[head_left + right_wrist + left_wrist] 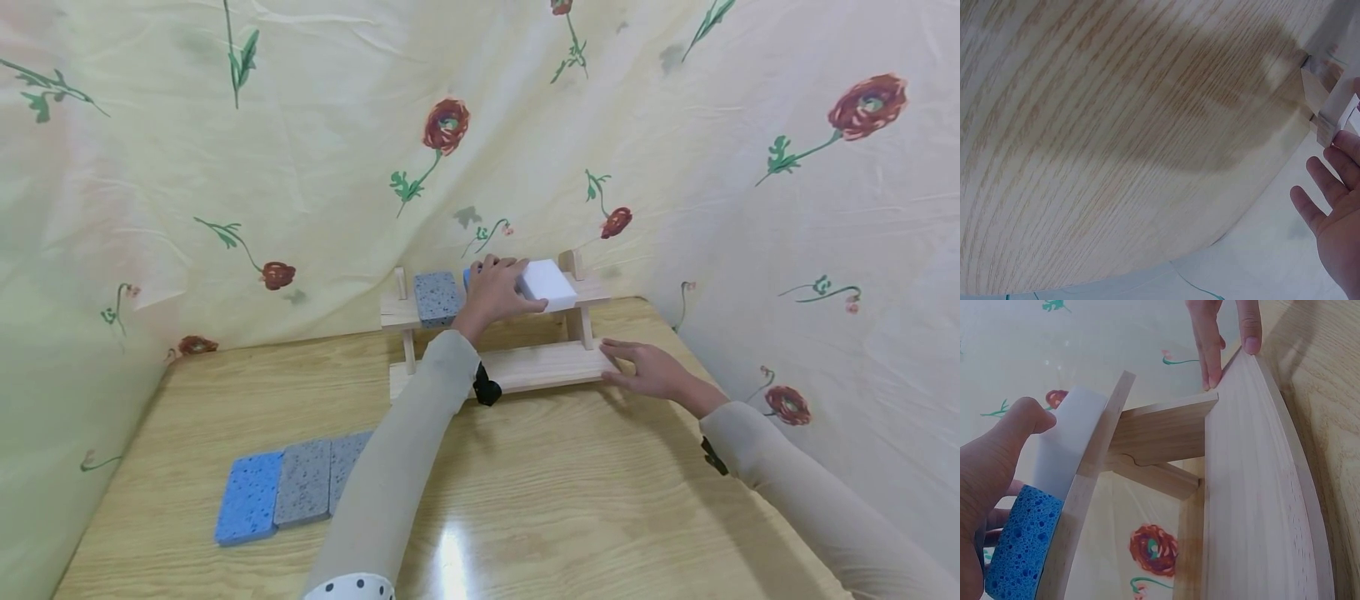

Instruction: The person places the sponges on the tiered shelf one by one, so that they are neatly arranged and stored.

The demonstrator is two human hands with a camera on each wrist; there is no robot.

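Note:
My left hand (495, 292) reaches over the top board of a small two-tier wooden shelf (540, 367). Its thumb lies at the near edge of a white sponge block (547, 283) and its fingers at the far edge, so it holds the block between them. Beside it on the top board, a blue sponge (1025, 544) is partly hidden by this hand in the head view. A grey speckled sponge (437, 297) lies further left on the board. With extended fingers, my right hand (652, 371) touches the right end of the lower board.
On the table (570, 500) at the front left, another blue sponge (250, 497) and two grey sponges (303, 482) lie side by side, one partly covered by my left sleeve. Flowered cloth (337, 167) hangs close behind the shelf and along both sides.

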